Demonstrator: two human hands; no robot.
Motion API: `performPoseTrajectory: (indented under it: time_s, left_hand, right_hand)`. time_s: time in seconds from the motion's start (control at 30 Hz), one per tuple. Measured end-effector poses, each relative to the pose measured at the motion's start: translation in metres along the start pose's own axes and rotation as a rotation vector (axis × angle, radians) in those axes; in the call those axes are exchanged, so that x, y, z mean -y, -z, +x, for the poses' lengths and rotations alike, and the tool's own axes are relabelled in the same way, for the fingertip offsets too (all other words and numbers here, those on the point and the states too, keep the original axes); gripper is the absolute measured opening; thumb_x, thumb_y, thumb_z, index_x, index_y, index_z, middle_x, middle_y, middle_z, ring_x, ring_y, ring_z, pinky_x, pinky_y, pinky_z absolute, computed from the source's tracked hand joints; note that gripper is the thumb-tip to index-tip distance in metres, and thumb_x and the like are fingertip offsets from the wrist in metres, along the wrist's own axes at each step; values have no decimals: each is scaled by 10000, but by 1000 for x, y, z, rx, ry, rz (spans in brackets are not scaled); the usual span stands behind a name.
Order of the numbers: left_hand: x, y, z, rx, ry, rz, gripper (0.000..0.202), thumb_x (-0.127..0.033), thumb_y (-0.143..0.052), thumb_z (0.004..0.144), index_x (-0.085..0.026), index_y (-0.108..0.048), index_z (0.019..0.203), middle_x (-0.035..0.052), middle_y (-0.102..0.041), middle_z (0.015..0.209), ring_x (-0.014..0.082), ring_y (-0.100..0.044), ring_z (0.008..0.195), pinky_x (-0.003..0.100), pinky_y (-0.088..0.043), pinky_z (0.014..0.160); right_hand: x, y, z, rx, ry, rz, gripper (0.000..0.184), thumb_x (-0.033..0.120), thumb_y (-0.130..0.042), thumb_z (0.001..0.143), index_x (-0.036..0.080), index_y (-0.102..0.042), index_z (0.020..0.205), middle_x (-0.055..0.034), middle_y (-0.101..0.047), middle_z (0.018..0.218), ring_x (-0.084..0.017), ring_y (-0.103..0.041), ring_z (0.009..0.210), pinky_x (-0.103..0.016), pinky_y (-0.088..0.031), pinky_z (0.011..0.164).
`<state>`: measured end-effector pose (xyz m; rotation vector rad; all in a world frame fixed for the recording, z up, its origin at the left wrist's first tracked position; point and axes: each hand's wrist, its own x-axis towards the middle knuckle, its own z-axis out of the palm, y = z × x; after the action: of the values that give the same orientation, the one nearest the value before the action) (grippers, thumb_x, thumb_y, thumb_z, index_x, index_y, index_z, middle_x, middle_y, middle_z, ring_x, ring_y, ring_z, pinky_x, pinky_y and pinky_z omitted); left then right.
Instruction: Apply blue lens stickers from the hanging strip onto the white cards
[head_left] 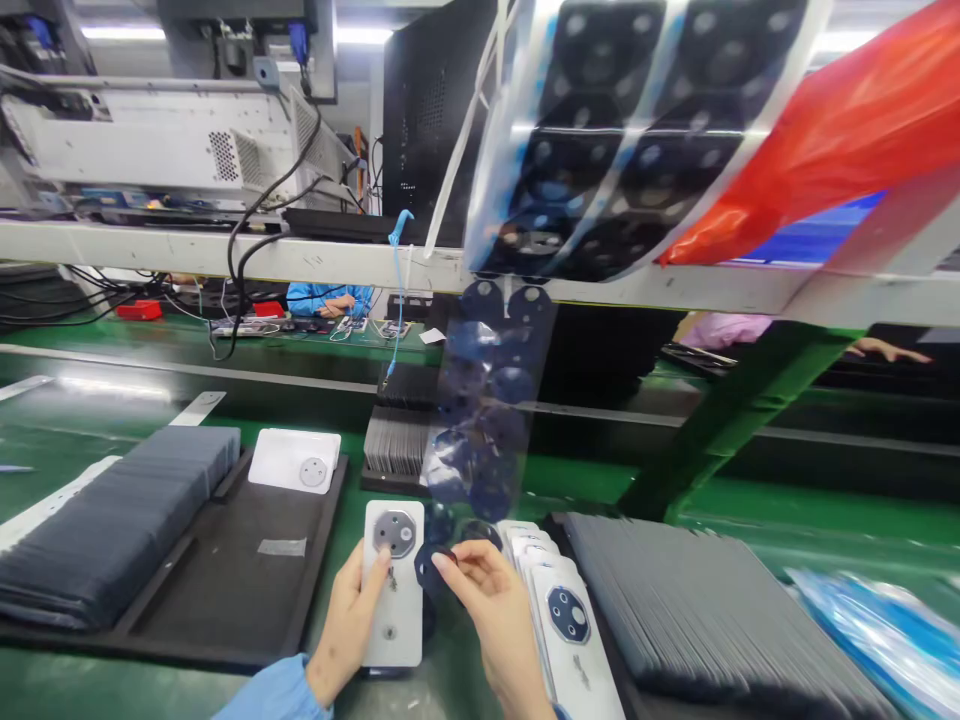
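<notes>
My left hand grips a white phone back cover with a round camera cutout near its top. My right hand pinches a dark round lens sticker at the lower end of a clear film strip that hangs down from above and carries several more dark round stickers. The sticker sits just right of the cover, close to the cutout. A row of white covers with fitted camera rings lies just right of my right hand.
A black foam tray at left holds a stack of dark sheets and one white cover. More dark sheets lie at right, blue film beyond. Another person's sleeve shows across the green belt. A red bag hangs overhead.
</notes>
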<state>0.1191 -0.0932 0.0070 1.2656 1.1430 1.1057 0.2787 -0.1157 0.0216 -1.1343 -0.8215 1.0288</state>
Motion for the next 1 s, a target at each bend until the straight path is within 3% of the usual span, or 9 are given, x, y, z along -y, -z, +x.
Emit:
performPoseTrajectory:
  time_s: [0.13, 0.33, 0.6, 0.77, 1.0]
  left_hand:
    - [10, -2, -5, 11, -51, 16, 443, -546, -502, 872, -205, -627, 1125, 49, -703, 892, 204, -609, 701, 270, -466, 627]
    - [21, -8, -11, 84, -21, 4, 451, -526, -386, 926, -205, -578, 1178, 55, -704, 921, 187, -587, 646, 286, -473, 646]
    - [25, -11, -12, 38, -54, 109, 406, -508, -405, 917, -205, -633, 1060, 107, -640, 1001, 270, -585, 939, 354, -464, 828]
    - [28, -10, -12, 44, -120, 172, 364, -472, -389, 928, -214, -643, 961, 104, -595, 951, 265, -553, 947, 364, -446, 886]
    - [25, -11, -13, 93, -151, 196, 397, -441, -319, 956, -184, -613, 1028, 88, -558, 952, 241, -530, 924, 356, -440, 859]
  right_hand:
    - [-10, -17, 2, -42, 0, 60, 337, 387, -844, 616, 175, -618, 750, -19, -672, 713, -173, -652, 675, -278, -547, 651]
    - [-25, -22, -5, -115, 37, -40, 318, 415, -810, 659, 174, -615, 729, -19, -674, 686, -181, -649, 675, -279, -533, 651]
    - [-27, -21, -10, -132, 26, -106, 285, 387, -800, 680, 174, -614, 718, -14, -667, 689, -178, -633, 671, -281, -513, 647]
    - [-28, -20, -10, -141, 28, -113, 284, 383, -801, 679, 171, -616, 709, -22, -673, 688, -177, -629, 664, -273, -512, 631]
    - [-29, -21, -10, -159, 31, -97, 302, 396, -814, 656, 166, -623, 698, -27, -669, 682, -173, -616, 630, -278, -505, 604]
